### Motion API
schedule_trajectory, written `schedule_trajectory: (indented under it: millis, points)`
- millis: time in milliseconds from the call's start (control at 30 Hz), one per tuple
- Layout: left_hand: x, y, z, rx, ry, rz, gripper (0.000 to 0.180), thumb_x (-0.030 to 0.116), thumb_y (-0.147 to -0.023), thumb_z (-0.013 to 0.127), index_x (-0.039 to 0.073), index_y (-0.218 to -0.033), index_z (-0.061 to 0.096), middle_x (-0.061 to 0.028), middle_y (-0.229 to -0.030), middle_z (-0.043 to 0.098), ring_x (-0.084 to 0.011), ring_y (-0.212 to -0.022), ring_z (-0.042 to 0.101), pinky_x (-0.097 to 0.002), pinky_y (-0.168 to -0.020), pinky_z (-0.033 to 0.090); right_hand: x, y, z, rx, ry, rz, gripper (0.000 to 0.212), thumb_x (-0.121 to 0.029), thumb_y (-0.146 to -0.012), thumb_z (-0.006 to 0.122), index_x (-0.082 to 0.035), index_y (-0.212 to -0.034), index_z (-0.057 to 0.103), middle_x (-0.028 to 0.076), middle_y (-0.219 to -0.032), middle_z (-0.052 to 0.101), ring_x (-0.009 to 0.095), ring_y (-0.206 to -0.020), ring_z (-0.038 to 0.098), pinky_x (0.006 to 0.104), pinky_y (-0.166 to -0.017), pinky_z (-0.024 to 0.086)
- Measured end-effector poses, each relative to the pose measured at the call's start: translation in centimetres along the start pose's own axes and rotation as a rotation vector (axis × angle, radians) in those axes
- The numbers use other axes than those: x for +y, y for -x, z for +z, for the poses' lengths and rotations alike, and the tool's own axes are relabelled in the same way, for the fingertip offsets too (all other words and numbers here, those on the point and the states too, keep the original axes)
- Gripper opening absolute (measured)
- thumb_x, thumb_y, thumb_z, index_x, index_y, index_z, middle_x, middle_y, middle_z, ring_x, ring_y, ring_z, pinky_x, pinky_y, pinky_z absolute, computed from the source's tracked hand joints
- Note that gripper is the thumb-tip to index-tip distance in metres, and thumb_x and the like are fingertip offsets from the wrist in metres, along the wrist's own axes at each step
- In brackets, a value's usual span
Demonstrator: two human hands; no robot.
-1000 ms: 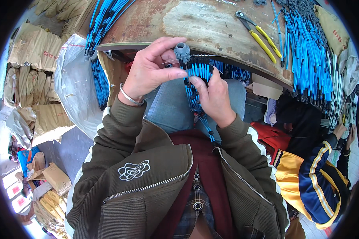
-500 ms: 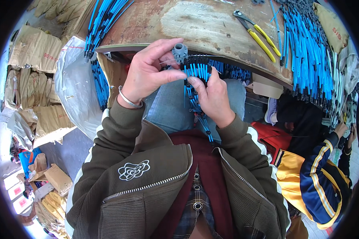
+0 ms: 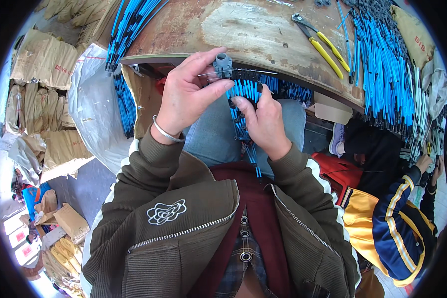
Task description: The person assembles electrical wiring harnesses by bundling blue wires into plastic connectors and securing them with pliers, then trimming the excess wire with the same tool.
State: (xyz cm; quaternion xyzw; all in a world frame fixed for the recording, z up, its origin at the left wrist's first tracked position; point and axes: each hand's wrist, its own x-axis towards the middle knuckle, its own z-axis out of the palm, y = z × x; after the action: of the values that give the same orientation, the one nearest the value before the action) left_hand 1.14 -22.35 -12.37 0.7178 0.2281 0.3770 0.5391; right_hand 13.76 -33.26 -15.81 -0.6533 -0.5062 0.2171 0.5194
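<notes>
My left hand (image 3: pixel 185 97) is closed around a grey plastic hub (image 3: pixel 222 64) with a round open top. Its thumb reaches to the near side of the hub, beside the first rods. A thin wire (image 3: pixel 263 72) runs across at hub height, with the black ends of several blue rods in a row along it. Those blue rods (image 3: pixel 246 89) hang together as a bundle, dangling over my lap. My right hand (image 3: pixel 265 121) grips the bundle from the right, thumb on the near side; the fingers behind are partly hidden.
A worn wooden table (image 3: pixel 184 35) edges my work, bearing pliers (image 3: pixel 325 47) with yellow handles and a large pile of blue rods (image 3: pixel 382 69). More rods (image 3: pixel 129 25) lie at the left, near a plastic-lined sack (image 3: pixel 94 104). A co-worker's sleeve (image 3: pixel 397 218) shows at right.
My left hand has shifted slightly, its wrist a little to the right. The hub has tilted a little, and the hanging rods have swung slightly left. Both hands keep their holds.
</notes>
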Motion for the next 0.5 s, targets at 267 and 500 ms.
schedule_trajectory:
  millis: [267, 500]
  points:
    - [0.01, -0.07, -0.76, -0.033, 0.063, -0.065, 0.047, -0.001, -0.069, 0.072, 0.000, -0.113, 0.056, 0.0015, -0.081, 0.053, -0.0044, -0.072, 0.049, -0.0176, -0.066, 0.044, -0.10, 0.07, -0.04, -0.015, -0.001, -0.033, 0.026, -0.019, -0.085, 0.061, 0.002, -0.096, 0.050, 0.017, -0.076, 0.062, 0.032, -0.071, 0.063, 0.0356, -0.062, 0.048]
    - [0.32, -0.18, -0.91, -0.031, 0.213, -0.100, 0.040, -0.002, -0.068, 0.073, 0.001, -0.105, 0.058, 0.0001, -0.081, 0.059, -0.0044, -0.075, 0.054, -0.0188, -0.069, 0.047, 0.13, -0.12, -0.05, -0.062, 0.101, -0.081, 0.027, -0.019, -0.085, 0.060, 0.002, -0.098, 0.049, 0.019, -0.076, 0.060, 0.035, -0.071, 0.061, 0.0382, -0.060, 0.048]
